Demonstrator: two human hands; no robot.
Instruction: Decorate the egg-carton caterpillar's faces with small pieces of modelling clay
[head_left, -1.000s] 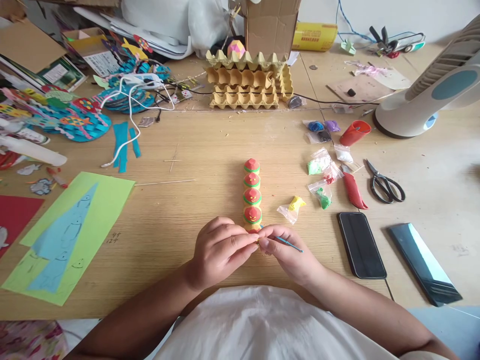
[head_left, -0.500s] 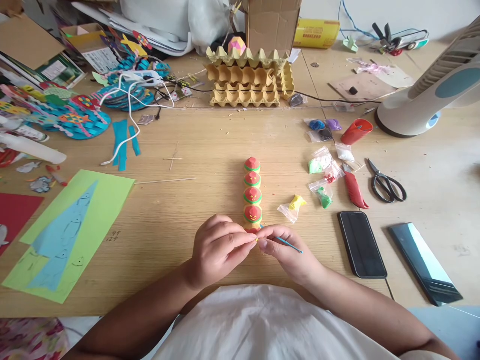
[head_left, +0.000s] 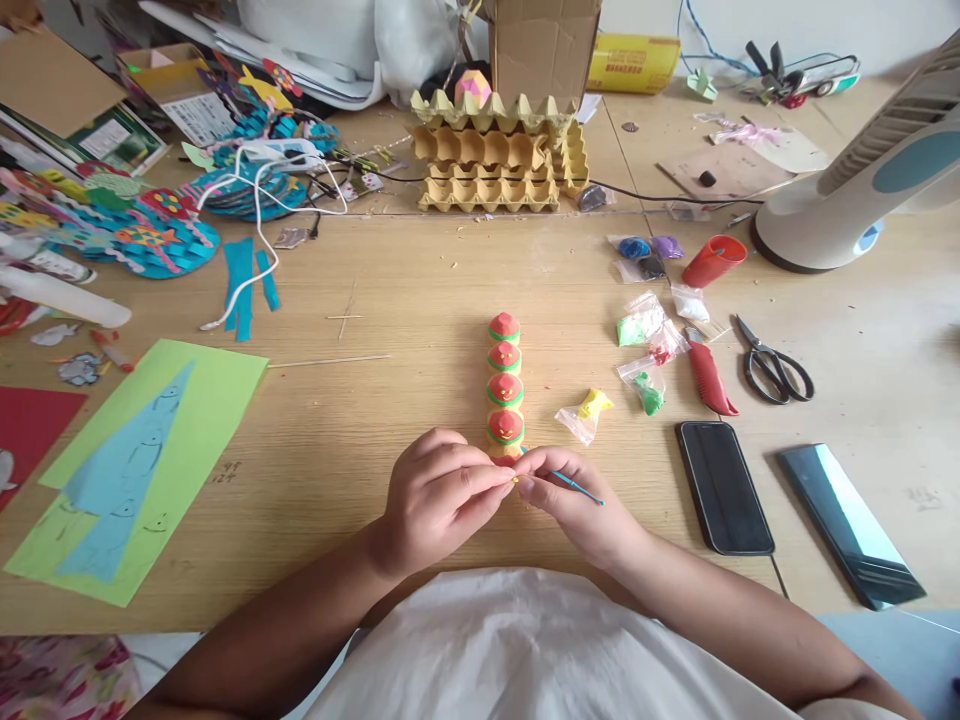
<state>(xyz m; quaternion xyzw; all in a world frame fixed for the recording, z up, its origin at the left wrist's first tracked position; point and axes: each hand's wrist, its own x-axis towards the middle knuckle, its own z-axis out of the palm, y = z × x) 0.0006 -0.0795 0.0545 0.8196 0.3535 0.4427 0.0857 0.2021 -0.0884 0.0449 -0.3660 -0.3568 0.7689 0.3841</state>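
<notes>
A row of egg-carton cups [head_left: 505,390], topped with red clay and ringed in green, runs up the table; yellow bits mark several of them like faces. My left hand [head_left: 446,500] pinches a tiny piece of yellow clay [head_left: 515,480] at the near end of the row. Close against it, my right hand [head_left: 574,500] is closed with a thin blue clay tool [head_left: 576,488] lying across its fingers. Both sets of fingertips meet at the yellow piece and partly hide the nearest cup. To the right lies yellow clay [head_left: 595,404] on its plastic bag.
Bagged clay [head_left: 651,394], a red cutter [head_left: 709,375], scissors [head_left: 772,365] and a phone [head_left: 724,488] lie on the right. Green paper with a blue cutout [head_left: 225,400] is at left. Egg cartons [head_left: 487,185] stand at the back, a white fan [head_left: 817,220] at back right.
Both hands stay at the near end of the row, fingertips together, with almost no visible movement. The view has shifted very slightly.
</notes>
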